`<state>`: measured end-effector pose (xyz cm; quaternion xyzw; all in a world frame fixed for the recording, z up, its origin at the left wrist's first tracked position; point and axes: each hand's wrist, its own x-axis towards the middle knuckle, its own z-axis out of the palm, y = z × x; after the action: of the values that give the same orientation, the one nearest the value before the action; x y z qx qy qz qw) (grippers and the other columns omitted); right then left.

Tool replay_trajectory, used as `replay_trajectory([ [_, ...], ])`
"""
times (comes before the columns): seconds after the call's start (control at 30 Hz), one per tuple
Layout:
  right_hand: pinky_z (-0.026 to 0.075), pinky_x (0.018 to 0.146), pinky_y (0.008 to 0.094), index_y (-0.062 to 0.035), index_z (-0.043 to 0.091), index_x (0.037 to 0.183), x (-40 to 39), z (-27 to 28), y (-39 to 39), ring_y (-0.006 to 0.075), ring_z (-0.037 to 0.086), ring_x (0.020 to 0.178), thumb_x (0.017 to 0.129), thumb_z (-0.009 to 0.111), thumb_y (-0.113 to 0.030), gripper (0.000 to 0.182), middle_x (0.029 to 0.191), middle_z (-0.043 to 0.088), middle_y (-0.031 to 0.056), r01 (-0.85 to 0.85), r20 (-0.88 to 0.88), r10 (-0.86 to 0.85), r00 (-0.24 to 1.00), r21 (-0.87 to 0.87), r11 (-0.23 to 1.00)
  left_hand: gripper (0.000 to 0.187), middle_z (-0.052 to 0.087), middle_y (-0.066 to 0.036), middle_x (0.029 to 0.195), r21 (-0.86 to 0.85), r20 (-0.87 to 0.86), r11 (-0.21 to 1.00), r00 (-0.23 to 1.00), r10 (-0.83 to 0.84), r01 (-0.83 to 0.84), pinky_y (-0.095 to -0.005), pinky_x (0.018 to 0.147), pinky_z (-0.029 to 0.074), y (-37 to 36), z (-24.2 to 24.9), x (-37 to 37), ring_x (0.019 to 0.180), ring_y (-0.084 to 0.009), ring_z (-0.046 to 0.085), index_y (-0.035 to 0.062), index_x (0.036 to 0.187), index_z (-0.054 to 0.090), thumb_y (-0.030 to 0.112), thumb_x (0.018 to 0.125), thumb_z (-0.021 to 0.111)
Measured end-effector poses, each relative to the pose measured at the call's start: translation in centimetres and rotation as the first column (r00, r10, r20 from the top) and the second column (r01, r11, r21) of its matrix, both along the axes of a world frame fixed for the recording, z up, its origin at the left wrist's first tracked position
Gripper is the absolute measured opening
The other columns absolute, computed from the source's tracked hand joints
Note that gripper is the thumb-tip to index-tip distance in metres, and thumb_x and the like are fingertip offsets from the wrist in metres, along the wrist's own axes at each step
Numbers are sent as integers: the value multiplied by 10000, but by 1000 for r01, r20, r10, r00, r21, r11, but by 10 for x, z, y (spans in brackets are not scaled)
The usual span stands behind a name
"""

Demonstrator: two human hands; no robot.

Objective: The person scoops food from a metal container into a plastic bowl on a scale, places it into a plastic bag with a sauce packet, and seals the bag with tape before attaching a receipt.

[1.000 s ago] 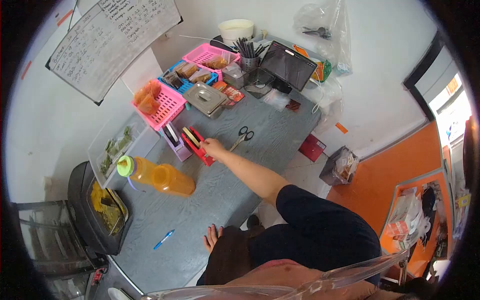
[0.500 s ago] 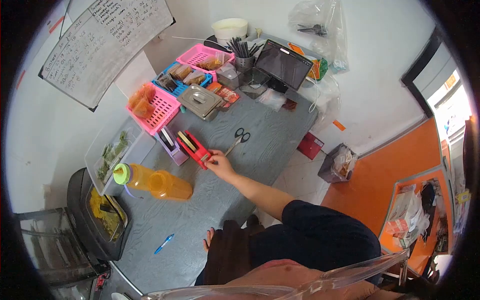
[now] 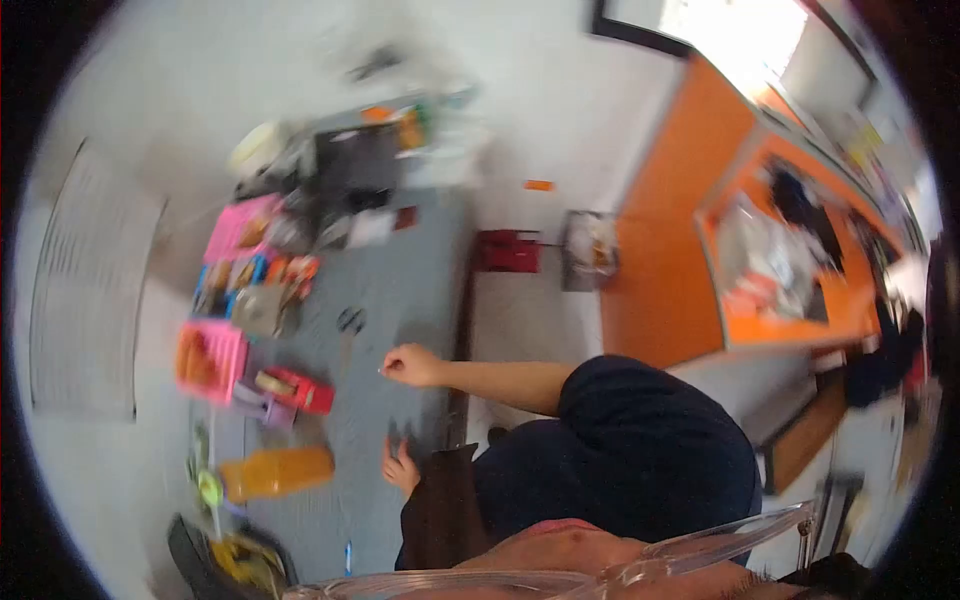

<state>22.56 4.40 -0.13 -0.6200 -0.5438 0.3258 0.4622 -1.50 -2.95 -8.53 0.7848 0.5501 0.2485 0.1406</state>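
Observation:
My right hand (image 3: pixel 412 366) is over the grey table, fingers curled together at the tips. Whether a small thing is pinched there is too blurred to make out. Near the table's front edge, my left hand (image 3: pixel 402 468) has its fingers apart and holds nothing. The red tape dispenser (image 3: pixel 312 392) lies left of my right hand, out of its reach, beside a purple tape dispenser (image 3: pixel 275 410). Scissors (image 3: pixel 350 320) with dark handles rest beyond my right hand. An orange bottle (image 3: pixel 285 472) with a green lid lies to the left of my left hand.
Pink baskets (image 3: pixel 236 362), a metal container (image 3: pixel 262 310) and a dark tablet screen (image 3: pixel 357 165) line the far side of the table. A blue pen (image 3: pixel 348 558) lies near the bottom. On the floor stands a bin (image 3: pixel 590 250), before an orange cabinet (image 3: pixel 665 240).
My right hand has left the red tape dispenser and drawn back toward me. My left hand has come further into view, fingers apart. The whole view has swung to the right and is blurred.

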Motion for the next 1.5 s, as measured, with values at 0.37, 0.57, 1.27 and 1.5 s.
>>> replay_trajectory([
  [0.37,474,647,246,-22,611,917,220,124,-447,124,593,724,865,539,-109,124,821,626,54,801,-310,-751,582,61,596,234,478,-125,1215,-342,480,527,627,-614,778,-380,915,348,-61,168,288,1107,-323,419,81,1037,586,64,806,553],
  [0.57,462,709,256,-87,467,1201,260,126,-639,112,553,769,863,525,-86,343,999,583,80,981,-447,-895,-1,174,-88,307,483,-138,1173,382,0,-25,-27,-1000,924,-406,882,362,-205,194,423,1057,-335,443,64,978,579,-34,687,557],
  [1.27,464,685,247,-99,195,1366,484,183,-723,140,587,778,814,586,26,688,869,594,94,929,-624,-734,268,369,26,256,526,-114,1122,294,63,-393,-427,-902,872,-418,836,384,-431,266,526,990,-325,496,72,904,592,-7,661,613],
  [1.5,450,553,212,-102,222,1346,412,180,-742,81,546,659,816,610,-24,662,776,554,41,976,-585,-785,205,186,116,285,526,-122,1124,368,-8,-485,-518,-855,794,-429,836,377,-460,299,566,971,-320,501,61,960,576,13,679,599],
])
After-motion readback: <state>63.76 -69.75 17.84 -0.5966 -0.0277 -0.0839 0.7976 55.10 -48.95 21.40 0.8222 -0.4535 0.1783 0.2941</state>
